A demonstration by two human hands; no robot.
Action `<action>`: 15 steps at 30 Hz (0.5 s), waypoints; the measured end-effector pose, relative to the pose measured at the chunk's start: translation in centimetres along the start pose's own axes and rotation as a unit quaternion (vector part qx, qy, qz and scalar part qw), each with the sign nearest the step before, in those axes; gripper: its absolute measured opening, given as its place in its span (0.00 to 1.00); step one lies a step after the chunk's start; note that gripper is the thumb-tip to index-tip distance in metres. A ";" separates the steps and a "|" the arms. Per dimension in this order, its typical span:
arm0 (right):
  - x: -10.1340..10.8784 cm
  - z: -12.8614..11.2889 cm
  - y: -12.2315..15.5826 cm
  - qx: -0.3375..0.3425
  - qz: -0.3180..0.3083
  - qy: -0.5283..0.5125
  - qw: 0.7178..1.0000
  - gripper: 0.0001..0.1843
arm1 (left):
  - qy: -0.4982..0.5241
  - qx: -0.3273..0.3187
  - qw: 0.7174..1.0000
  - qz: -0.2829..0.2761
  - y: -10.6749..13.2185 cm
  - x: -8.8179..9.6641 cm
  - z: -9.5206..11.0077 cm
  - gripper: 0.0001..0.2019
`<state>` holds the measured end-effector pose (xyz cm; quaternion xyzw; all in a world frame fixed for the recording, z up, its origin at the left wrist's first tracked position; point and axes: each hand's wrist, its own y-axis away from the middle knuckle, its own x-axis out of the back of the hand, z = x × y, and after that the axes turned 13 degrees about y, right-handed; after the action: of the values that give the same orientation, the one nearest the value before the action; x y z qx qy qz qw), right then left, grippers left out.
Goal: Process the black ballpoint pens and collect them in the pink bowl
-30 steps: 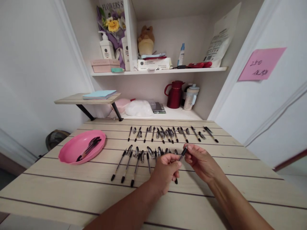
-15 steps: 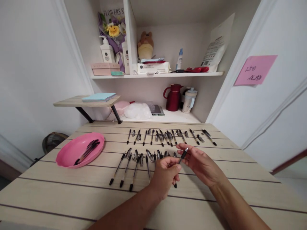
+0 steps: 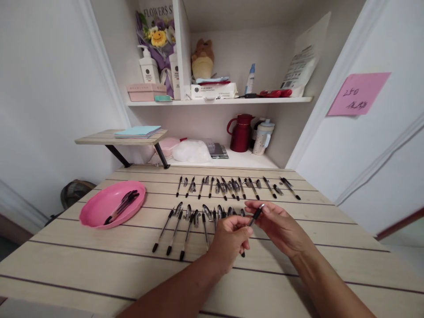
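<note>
Both my hands hold one black pen (image 3: 254, 217) above the wooden table (image 3: 99, 260). My left hand (image 3: 230, 242) is closed round its lower part, and the tip pokes out below the fingers. My right hand (image 3: 276, 224) pinches the upper end, where a cap sits. Just beyond my hands lies a near row of pens and caps (image 3: 192, 218), several of them uncapped. A far row of pens and caps (image 3: 232, 185) stretches across the table behind it.
A pink dish (image 3: 99, 211) holding several pens sits at the table's left. Behind the table are a small wooden riser with a blue notebook (image 3: 137, 131), a red jug (image 3: 241, 131), a white cup and shelves with bottles and boxes. A pink note (image 3: 357, 93) hangs on the right door.
My hands have stayed in place with the pen between them. My right fingers have shifted slightly along the pen's upper end. The view wobbled a little.
</note>
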<state>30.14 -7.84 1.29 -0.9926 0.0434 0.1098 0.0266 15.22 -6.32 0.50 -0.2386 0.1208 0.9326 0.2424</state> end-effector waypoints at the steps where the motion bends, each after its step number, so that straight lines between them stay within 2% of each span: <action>1: 0.0 0.1 0.0 0.006 0.010 0.003 1.000 0.13 | -0.003 0.000 1.000 0.006 0.0 0.0 -0.1 0.12; 3: 0.0 0.3 -0.1 0.017 0.032 0.004 0.999 0.09 | -0.009 0.003 1.000 0.019 0.0 -0.1 -0.2 0.13; 5: -0.1 0.5 -0.2 0.018 0.039 0.000 0.999 0.09 | -0.013 0.008 1.000 0.024 0.0 -0.2 -0.3 0.13; 10: 0.1 0.3 -0.2 -0.002 -0.011 -0.006 1.000 0.15 | 0.001 0.013 1.000 0.020 0.0 -0.1 -0.2 0.12; 13: 0.2 0.4 -0.3 0.016 0.007 -0.008 1.000 0.06 | -0.004 0.010 1.000 0.025 0.0 -0.1 -0.2 0.12; 15: 0.3 0.5 -0.3 0.016 0.013 -0.012 1.000 0.07 | -0.009 0.010 1.000 0.027 0.1 -0.1 -0.2 0.11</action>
<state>30.31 -7.50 0.77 -0.9900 0.0581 0.1218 0.0417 15.32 -6.47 0.41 -0.2243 0.1345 0.9396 0.2208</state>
